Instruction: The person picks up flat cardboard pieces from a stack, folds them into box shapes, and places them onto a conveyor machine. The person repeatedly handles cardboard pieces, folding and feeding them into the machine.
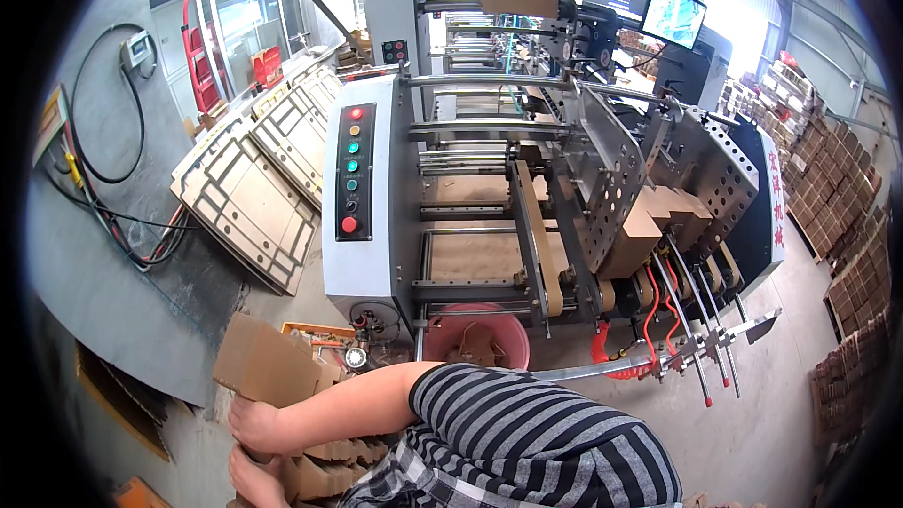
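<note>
While your right grip (pixel 254 425) is touching the lower edge of the brown cardboard (pixel 266 359), your left grip (pixel 256 482) is showing just below; whether either is closing, I cannot tell. An orange tray (pixel 299 327) is lying behind the cardboard, near the grey machine (pixel 395 263).

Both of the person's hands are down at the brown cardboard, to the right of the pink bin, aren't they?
Not quite: the head view shows the left hand and right hand at the brown cardboard, but to the left of the pink bin.
</note>
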Demonstrator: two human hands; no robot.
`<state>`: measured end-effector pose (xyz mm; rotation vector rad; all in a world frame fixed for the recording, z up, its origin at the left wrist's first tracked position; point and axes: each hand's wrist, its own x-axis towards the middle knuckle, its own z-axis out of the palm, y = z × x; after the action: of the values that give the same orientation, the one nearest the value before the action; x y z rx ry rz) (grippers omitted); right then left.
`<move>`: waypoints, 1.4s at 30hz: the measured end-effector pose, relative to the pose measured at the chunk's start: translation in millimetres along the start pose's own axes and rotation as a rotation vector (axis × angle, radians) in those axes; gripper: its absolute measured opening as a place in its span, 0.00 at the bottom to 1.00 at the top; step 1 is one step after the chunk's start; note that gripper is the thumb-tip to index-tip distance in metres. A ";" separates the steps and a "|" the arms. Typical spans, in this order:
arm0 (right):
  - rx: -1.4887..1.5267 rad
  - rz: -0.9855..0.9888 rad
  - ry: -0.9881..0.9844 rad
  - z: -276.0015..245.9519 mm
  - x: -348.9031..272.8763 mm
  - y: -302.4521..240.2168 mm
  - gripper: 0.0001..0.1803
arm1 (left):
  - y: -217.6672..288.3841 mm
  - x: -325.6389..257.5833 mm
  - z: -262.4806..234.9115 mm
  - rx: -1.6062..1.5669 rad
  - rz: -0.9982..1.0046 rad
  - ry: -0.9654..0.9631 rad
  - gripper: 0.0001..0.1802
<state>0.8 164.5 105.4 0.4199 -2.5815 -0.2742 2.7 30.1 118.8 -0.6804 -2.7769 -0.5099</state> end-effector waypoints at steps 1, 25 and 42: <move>-0.010 0.000 -0.022 -10.5 -5.0 5.7 0.24 | 1.9 1.4 2.4 -0.011 0.010 0.001 0.41; -0.004 0.042 0.122 3.2 -6.8 4.0 0.23 | 9.4 -1.4 1.6 -0.028 -0.012 0.035 0.39; 0.021 0.075 0.006 -7.0 -0.9 2.8 0.25 | 11.4 -2.7 -1.2 -0.041 -0.017 0.039 0.39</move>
<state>4.4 166.7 111.7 0.3294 -2.5897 -0.2191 10.7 38.1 122.2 -0.6492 -2.7449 -0.5787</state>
